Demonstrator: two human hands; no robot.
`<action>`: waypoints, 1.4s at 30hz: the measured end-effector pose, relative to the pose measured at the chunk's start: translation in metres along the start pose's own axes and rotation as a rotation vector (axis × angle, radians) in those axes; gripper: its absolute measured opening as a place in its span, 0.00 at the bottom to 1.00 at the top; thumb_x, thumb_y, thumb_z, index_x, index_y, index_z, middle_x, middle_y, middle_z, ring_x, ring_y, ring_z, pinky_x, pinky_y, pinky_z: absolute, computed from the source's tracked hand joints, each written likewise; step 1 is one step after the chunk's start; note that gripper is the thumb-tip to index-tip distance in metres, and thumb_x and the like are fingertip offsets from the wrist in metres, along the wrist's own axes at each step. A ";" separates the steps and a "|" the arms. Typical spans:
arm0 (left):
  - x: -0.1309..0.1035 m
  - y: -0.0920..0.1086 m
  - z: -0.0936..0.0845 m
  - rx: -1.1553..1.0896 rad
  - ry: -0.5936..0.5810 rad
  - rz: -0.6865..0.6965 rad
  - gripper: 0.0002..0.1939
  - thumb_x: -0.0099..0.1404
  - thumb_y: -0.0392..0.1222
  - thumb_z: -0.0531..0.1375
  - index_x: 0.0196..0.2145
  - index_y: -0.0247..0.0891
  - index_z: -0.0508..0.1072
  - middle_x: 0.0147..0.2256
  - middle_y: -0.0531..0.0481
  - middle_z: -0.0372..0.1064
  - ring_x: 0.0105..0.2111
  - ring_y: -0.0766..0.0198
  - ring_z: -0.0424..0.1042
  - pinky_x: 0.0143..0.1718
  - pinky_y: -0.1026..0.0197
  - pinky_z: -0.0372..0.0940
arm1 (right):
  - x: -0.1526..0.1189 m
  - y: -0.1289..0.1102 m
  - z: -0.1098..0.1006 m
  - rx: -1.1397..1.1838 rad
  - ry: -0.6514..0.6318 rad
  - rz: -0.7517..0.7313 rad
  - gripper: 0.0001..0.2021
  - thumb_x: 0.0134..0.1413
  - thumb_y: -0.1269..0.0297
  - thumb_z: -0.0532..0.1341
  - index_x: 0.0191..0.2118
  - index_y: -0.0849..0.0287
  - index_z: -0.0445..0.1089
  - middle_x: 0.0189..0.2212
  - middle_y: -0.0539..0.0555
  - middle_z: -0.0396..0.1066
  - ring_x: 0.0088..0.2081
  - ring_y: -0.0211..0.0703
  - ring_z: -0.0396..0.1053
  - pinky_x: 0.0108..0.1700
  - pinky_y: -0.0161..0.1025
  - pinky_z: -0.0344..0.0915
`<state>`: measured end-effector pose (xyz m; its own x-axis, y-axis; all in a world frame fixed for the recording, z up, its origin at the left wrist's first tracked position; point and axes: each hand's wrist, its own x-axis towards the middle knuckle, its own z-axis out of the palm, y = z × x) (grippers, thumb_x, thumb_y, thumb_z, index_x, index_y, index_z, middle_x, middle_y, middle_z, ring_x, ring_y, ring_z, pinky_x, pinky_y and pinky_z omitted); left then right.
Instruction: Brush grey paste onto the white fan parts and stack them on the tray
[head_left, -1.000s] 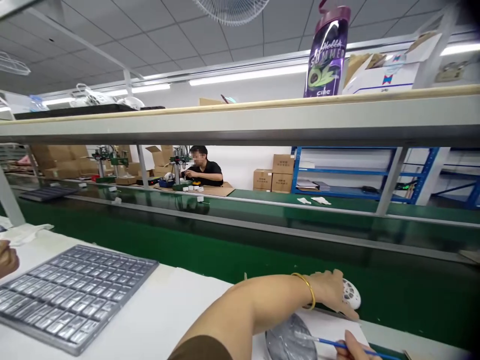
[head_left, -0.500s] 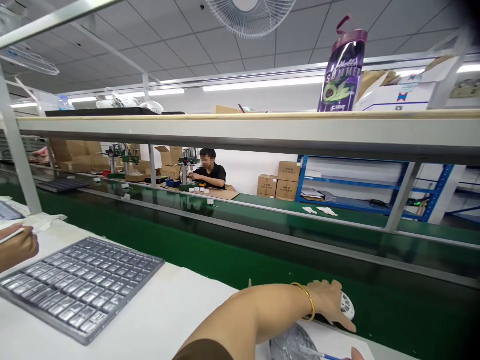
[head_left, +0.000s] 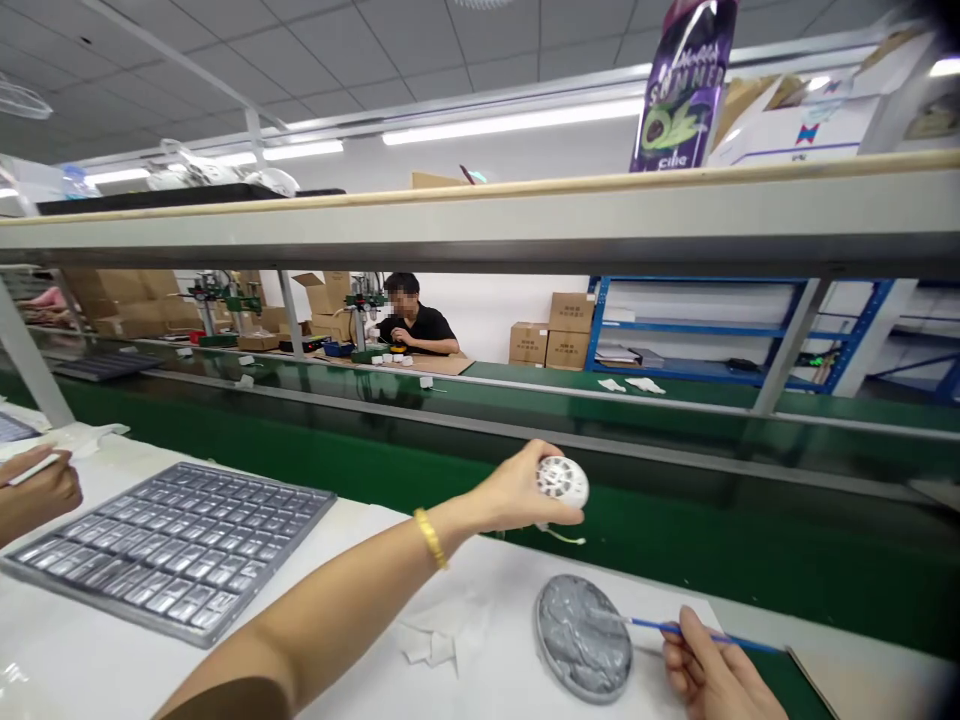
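Above the near edge of the green belt, my left hand [head_left: 517, 490] grips a round white slotted plastic part [head_left: 564, 482] between thumb and fingers. A short thin wire [head_left: 564, 537] hangs below it. Lower right, my right hand [head_left: 712, 665] holds a thin blue brush [head_left: 739, 640] by its handle. The brush's tip rests in grey paste in a shallow round dish [head_left: 541, 640], which lies on the white-covered bench. Crumpled white tissue [head_left: 431, 640] lies left of the dish.
A grey compartment tray [head_left: 176, 550] lies on the bench at left. A co-worker's hand [head_left: 41, 490] holds a white stick beyond it. The green belt [head_left: 420, 465] runs across, under a shelf [head_left: 450, 225] with a purple bottle [head_left: 679, 95]. Another person [head_left: 420, 325] sits opposite.
My left hand has come back left from over the belt, carrying the white part. The dish and my right hand with the brush have come fully into view as the camera tilted down.
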<state>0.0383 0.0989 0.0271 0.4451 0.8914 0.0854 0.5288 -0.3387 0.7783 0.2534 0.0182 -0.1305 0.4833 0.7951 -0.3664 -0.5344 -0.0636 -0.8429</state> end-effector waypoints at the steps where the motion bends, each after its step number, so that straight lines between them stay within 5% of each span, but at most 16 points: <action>1: -0.024 0.002 -0.008 -0.025 -0.023 0.001 0.33 0.49 0.49 0.65 0.50 0.42 0.58 0.42 0.49 0.67 0.35 0.61 0.71 0.29 0.64 0.67 | -0.005 -0.002 0.003 0.039 -0.005 -0.040 0.20 0.29 0.57 0.74 0.28 0.63 0.69 0.22 0.55 0.70 0.23 0.40 0.65 0.20 0.33 0.64; 5: -0.107 0.002 -0.013 -0.067 -0.131 -0.041 0.27 0.51 0.41 0.64 0.49 0.47 0.63 0.44 0.53 0.64 0.39 0.61 0.68 0.36 0.65 0.64 | -0.019 -0.009 0.015 0.149 0.006 -0.163 0.18 0.30 0.60 0.74 0.26 0.63 0.68 0.21 0.51 0.68 0.21 0.33 0.62 0.18 0.28 0.58; 9: -0.141 -0.020 0.016 0.015 -0.244 -0.240 0.29 0.50 0.37 0.61 0.50 0.51 0.61 0.47 0.53 0.64 0.45 0.56 0.66 0.44 0.60 0.61 | -0.021 -0.011 0.019 0.198 -0.037 -0.191 0.18 0.31 0.59 0.74 0.26 0.62 0.66 0.20 0.50 0.67 0.21 0.32 0.61 0.18 0.27 0.55; 15: -0.140 -0.042 0.049 0.081 -0.255 -0.271 0.29 0.49 0.41 0.60 0.50 0.46 0.61 0.45 0.48 0.65 0.47 0.49 0.64 0.45 0.54 0.59 | -0.025 -0.010 0.015 0.171 -0.068 -0.210 0.16 0.35 0.60 0.73 0.26 0.63 0.68 0.21 0.50 0.68 0.22 0.32 0.62 0.19 0.26 0.57; 34: -0.131 -0.049 0.052 0.156 -0.105 -0.192 0.28 0.49 0.48 0.64 0.46 0.46 0.61 0.40 0.52 0.67 0.38 0.54 0.67 0.37 0.56 0.61 | -0.077 -0.013 0.024 -0.015 -0.369 -0.138 0.09 0.46 0.61 0.68 0.32 0.59 0.71 0.30 0.53 0.70 0.26 0.34 0.64 0.27 0.31 0.63; 42: -0.128 -0.041 0.043 0.057 -0.181 -0.291 0.27 0.49 0.48 0.64 0.46 0.44 0.60 0.38 0.52 0.66 0.37 0.57 0.67 0.33 0.59 0.60 | -0.085 -0.008 0.024 -0.073 -0.430 -0.131 0.10 0.48 0.60 0.67 0.34 0.57 0.70 0.32 0.54 0.71 0.27 0.37 0.66 0.30 0.35 0.65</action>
<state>-0.0093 -0.0146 -0.0423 0.3880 0.8868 -0.2511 0.6898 -0.0987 0.7173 0.1995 -0.0347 -0.0833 0.2031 0.9766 -0.0708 -0.4300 0.0241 -0.9025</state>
